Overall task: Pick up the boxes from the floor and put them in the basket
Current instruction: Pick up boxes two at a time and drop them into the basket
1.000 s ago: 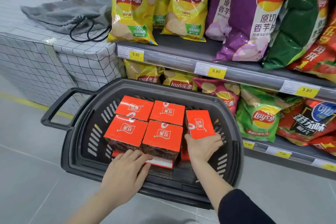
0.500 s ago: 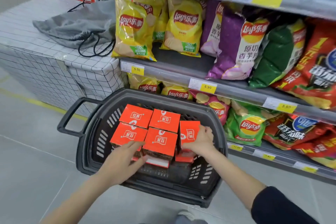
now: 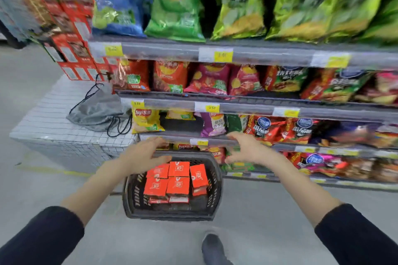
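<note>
While your left hand and right hand hover over it, the basket sits on the floor.
Inside, five orange-red boxes with white logos stand tops up, four squared together and the rightmost askew. The fingers of both hands are spread, holding nothing.

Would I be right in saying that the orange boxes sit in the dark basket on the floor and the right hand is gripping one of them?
Not quite: the right hand grips nothing; it hovers clear of the orange boxes, fingers loose. The head view shows this. The boxes do sit in the dark basket on the floor.
</note>
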`<state>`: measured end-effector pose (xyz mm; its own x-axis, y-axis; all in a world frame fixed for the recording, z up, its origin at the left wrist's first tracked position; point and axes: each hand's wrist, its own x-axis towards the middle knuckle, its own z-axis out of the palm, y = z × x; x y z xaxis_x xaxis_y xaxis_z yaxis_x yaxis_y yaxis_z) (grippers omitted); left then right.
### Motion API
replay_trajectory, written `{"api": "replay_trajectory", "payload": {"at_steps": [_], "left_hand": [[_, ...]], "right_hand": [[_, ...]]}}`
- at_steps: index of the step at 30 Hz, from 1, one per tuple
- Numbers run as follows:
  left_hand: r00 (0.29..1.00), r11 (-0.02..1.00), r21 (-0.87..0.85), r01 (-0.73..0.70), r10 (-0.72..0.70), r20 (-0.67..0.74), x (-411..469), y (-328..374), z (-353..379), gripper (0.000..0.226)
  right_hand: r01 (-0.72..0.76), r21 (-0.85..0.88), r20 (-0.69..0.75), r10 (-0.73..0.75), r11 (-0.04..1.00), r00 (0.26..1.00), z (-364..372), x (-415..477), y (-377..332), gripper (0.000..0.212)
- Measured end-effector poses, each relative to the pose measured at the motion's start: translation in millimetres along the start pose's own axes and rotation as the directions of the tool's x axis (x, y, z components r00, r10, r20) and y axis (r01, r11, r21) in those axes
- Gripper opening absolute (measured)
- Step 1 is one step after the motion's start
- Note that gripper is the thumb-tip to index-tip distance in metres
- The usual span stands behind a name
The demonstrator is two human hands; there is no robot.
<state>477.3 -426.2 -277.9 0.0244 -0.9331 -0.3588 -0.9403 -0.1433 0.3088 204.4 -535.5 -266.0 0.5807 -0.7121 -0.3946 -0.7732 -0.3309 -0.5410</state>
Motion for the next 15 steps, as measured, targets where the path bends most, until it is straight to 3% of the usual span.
{"api": "replay_trajectory", "payload": {"at_steps": [4,8,11,15], "left_hand": [[0.988,0.986,0.094,-0.14,0.132,0.081,-18.6,78.0,-53.8,0.072],[0.94,0.927,0.167,-0.335,0.316,0.131,-23.2,165.2,-74.8,0.107],[0.889,0.874,0.177,-0.452,0.426,0.167,-22.2,238.2,-67.8,0.091],[0.768,0.743,0.203,-0.638,0.593,0.244,-14.0,347.2,-41.8,0.072]], "right_hand": [[-0.1,0.006,-0.091,0.1,0.995,0.991,-58.0,-98.7,10.8,0.085],[-0.237,0.043,-0.228,0.241,0.97,0.944,-83.6,-196.7,43.0,0.079],[-0.339,0.098,-0.335,0.352,0.935,0.874,-86.6,-266.9,75.7,0.069],[-0.446,0.196,-0.424,0.485,0.874,0.765,-88.0,-357.8,121.7,0.07]]}}
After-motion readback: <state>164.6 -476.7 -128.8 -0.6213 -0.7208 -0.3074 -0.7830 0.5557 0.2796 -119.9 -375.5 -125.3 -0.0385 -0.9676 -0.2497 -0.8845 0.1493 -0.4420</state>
